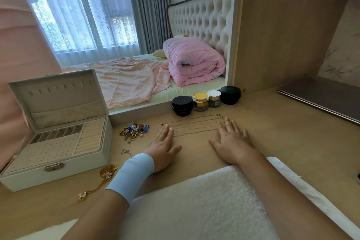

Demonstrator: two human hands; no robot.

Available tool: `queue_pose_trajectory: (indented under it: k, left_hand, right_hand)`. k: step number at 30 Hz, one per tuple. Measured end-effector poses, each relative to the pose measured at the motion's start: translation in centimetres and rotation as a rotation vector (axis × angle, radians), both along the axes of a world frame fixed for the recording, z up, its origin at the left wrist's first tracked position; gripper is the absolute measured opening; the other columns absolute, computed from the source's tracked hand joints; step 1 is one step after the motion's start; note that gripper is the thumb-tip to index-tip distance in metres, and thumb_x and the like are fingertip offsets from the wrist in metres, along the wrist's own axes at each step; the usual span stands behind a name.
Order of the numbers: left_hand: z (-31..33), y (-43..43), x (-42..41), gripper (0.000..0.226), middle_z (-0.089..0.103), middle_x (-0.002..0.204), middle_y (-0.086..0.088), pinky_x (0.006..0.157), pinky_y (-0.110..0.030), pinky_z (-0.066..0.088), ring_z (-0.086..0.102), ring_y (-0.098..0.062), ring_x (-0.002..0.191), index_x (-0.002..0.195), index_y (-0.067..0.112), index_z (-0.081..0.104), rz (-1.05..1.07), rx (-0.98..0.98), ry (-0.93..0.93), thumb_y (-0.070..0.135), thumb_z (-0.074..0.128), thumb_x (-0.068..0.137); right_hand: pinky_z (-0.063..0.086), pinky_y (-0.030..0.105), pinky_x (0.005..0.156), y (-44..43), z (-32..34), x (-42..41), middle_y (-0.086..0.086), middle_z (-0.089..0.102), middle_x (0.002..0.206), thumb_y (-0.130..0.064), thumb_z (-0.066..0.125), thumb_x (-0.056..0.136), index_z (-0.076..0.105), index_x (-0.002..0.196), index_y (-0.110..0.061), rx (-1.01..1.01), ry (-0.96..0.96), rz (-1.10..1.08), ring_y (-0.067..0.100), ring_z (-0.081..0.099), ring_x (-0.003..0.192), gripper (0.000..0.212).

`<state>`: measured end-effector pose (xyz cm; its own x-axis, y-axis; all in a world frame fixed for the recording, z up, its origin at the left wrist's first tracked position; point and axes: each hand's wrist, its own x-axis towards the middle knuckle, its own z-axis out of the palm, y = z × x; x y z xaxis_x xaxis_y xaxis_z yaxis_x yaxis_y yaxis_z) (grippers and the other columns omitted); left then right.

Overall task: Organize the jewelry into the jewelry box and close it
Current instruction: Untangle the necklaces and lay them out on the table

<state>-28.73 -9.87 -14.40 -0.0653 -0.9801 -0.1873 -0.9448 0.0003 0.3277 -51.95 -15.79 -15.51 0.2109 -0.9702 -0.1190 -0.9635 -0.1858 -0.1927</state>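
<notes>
1. Both hands lie flat on the tabletop (272, 132) to the right of the jewelry box (58, 174). The left hand (163, 146) is nearer the box and the right hand (231, 142) farther. Fingers are straight, and neither grip holds anything.
2. The thin chains (194, 126) lie in parallel rows well right of the box, running between the two sets of fingertips. Whether any finger actually touches a chain I cannot tell.
3. The step in hand looks like taking up the first chain. Pinch one alone at its end, preferably near the clasp, and lift it straight up so the neighbouring rows do not drag along (fine links snag easily).
4. Carry it taut between both hands toward the box. The slots along the top of the open lid (58, 93) seem meant for hanging chains, with the pocket below for the slack.
5. The pile of rings and charms (134, 129) sits just right of the box. The gold necklace (106, 171) lies at its front right corner. Keep the wrist clear of both when reaching across.
6. Nothing appears to be inside the tray yet, so closing is a long way off.
</notes>
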Motion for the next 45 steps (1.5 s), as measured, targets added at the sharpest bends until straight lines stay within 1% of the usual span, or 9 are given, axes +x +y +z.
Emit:
queue_pose_trajectory:
  k: [5,8,11,16,23,29,35,41,45]
  left_hand:
    - [1.6,3.1,3.0,0.056,0.013,0.160,0.014,0.119,-0.035,0.017,0.016,-0.017,0.148,0.154,0.031,0.020,0.043,-0.180,0.072,0.035,0.042,0.102]
    - [2.6,5.1,5.0,0.034,0.047,0.138,0.011,0.097,-0.021,0.041,0.052,-0.006,0.113,0.134,0.033,0.052,0.088,-0.250,0.133,0.025,0.045,0.102]
    - [2.6,6.6,6.2,0.024,0.057,0.113,0.017,0.078,-0.012,0.042,0.053,0.005,0.088,0.111,0.037,0.065,0.092,-0.289,0.118,0.021,0.052,0.099]
    - [1.5,7.8,7.4,0.022,0.057,0.105,0.017,0.090,-0.022,0.049,0.056,-0.002,0.094,0.100,0.041,0.068,0.053,-0.216,0.080,0.022,0.058,0.095]
    - [1.1,7.9,9.5,0.027,0.053,0.122,0.013,0.096,-0.021,0.042,0.051,-0.010,0.110,0.113,0.039,0.068,0.012,-0.167,-0.036,0.022,0.056,0.096]
    - [1.2,7.8,10.9,0.027,0.056,0.127,0.008,0.099,-0.026,0.044,0.053,-0.015,0.114,0.116,0.036,0.068,0.036,-0.170,-0.052,0.022,0.059,0.095]
    - [1.0,8.1,10.7,0.028,0.056,0.123,0.009,0.091,-0.022,0.045,0.052,-0.011,0.106,0.122,0.036,0.064,0.036,-0.199,-0.065,0.028,0.057,0.096]
    - [0.6,8.1,8.7,0.023,0.055,0.116,0.015,0.084,-0.022,0.044,0.053,-0.010,0.106,0.116,0.041,0.063,0.071,-0.383,-0.077,0.044,0.059,0.093]
    - [0.2,7.2,7.5,0.029,0.060,0.109,0.015,0.075,-0.022,0.037,0.051,-0.009,0.103,0.115,0.041,0.065,0.089,-0.416,-0.093,0.054,0.056,0.091]
  right_hand:
    - [0.011,0.046,0.125,2.3,1.7,2.1,0.008,0.014,0.168,-0.048,0.039,0.104,0.025,0.159,-0.024,-0.128,-0.022,0.161,0.026,0.011,0.154,0.062]
    - [0.036,0.039,0.112,4.3,3.6,5.4,-0.001,0.052,0.142,-0.040,0.046,0.103,0.052,0.143,-0.029,-0.152,-0.091,0.331,0.019,0.046,0.131,0.042]
    - [0.050,0.032,0.095,6.3,4.3,8.9,-0.008,0.064,0.119,-0.032,0.055,0.101,0.065,0.127,-0.030,-0.051,-0.221,0.443,0.011,0.058,0.107,0.028]
    - [0.053,0.031,0.090,7.0,3.8,12.5,-0.010,0.064,0.112,-0.028,0.061,0.098,0.073,0.116,-0.032,-0.038,-0.190,0.525,0.009,0.057,0.099,0.022]
    - [0.051,0.026,0.085,7.2,2.2,13.7,-0.015,0.066,0.104,-0.034,0.065,0.096,0.077,0.107,-0.034,-0.074,-0.248,0.570,0.005,0.058,0.092,0.015]
    - [0.056,0.029,0.083,6.4,2.6,12.3,-0.015,0.067,0.101,-0.037,0.058,0.097,0.075,0.103,-0.032,-0.198,-0.048,0.508,0.004,0.059,0.088,0.018]
    - [0.053,0.032,0.077,6.4,2.5,12.3,-0.007,0.065,0.106,-0.034,0.054,0.096,0.070,0.105,-0.028,-0.328,0.073,0.317,0.016,0.063,0.093,0.019]
    - [0.042,0.029,0.093,7.5,1.8,13.8,-0.011,0.058,0.119,-0.035,0.052,0.100,0.066,0.123,-0.034,-0.317,-0.143,0.452,0.011,0.054,0.111,0.027]
    - [0.040,0.026,0.087,7.3,0.9,14.6,-0.011,0.060,0.117,-0.039,0.055,0.100,0.070,0.120,-0.034,-0.253,-0.189,0.465,0.009,0.052,0.107,0.025]
